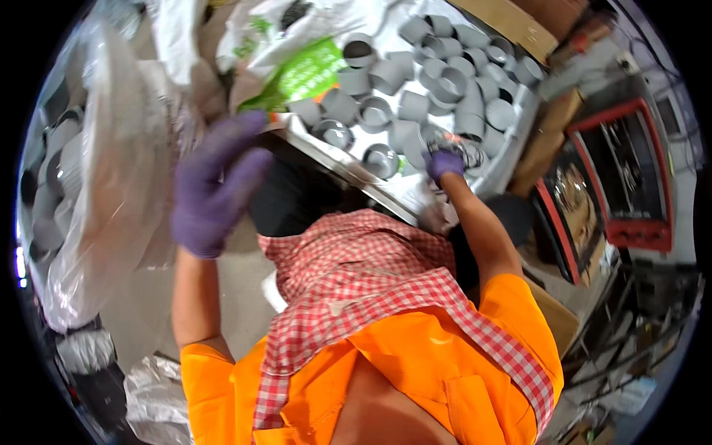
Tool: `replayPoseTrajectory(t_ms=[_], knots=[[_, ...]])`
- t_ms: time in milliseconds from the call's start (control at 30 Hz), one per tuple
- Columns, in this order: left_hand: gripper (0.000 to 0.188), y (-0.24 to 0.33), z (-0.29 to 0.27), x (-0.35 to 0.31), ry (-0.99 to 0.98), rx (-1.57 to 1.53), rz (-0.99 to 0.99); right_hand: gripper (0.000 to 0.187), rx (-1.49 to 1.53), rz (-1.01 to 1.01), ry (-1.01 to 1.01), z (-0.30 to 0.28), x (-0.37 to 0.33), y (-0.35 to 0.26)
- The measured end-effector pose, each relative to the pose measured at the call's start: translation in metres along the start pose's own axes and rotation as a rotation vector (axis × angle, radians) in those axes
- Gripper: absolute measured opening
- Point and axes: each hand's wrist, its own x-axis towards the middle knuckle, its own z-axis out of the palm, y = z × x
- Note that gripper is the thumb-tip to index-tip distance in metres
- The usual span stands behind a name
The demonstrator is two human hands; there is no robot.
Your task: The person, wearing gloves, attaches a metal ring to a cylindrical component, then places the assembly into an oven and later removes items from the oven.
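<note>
My left hand (pixel 216 185), in a purple glove and slightly blurred, is raised with thumb and fingers apart, holding nothing. It hovers between the clear plastic bag and the near left corner of the white-lined tray (pixel 326 158). My right hand (pixel 445 165), also gloved in purple, reaches into the tray's near right part. Its fingers close at a crumpled, clear bundle with dark and orange marks (pixel 463 148); what they grip is partly hidden. Many grey plastic pipe fittings (pixel 374 113), short elbows and sleeves, lie loose over the tray, several around the right hand.
At the left stands a large clear plastic bag (pixel 111 178), with more grey fittings (pixel 48 222) beside it. A green printed sheet (pixel 300 74) lies at the tray's left. Cardboard (pixel 512 26) is behind the tray; a red-framed oven-like box (pixel 623 170) stands at right.
</note>
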Motion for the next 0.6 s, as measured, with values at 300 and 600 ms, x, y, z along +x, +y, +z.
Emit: replayPoseTrajectory(t_ms=[300, 600], knots=[[0.047, 0.005, 0.127, 0.030, -0.347, -0.389, 0.235, 0.029, 0.717, -0.855, -0.531, -0.152, -0.147, -0.032], [0.022, -0.005, 0.144, 0.033, -0.058, -0.173, 0.246, 0.021, 1.095, -0.887, -0.977, -0.130, -0.153, -0.057]])
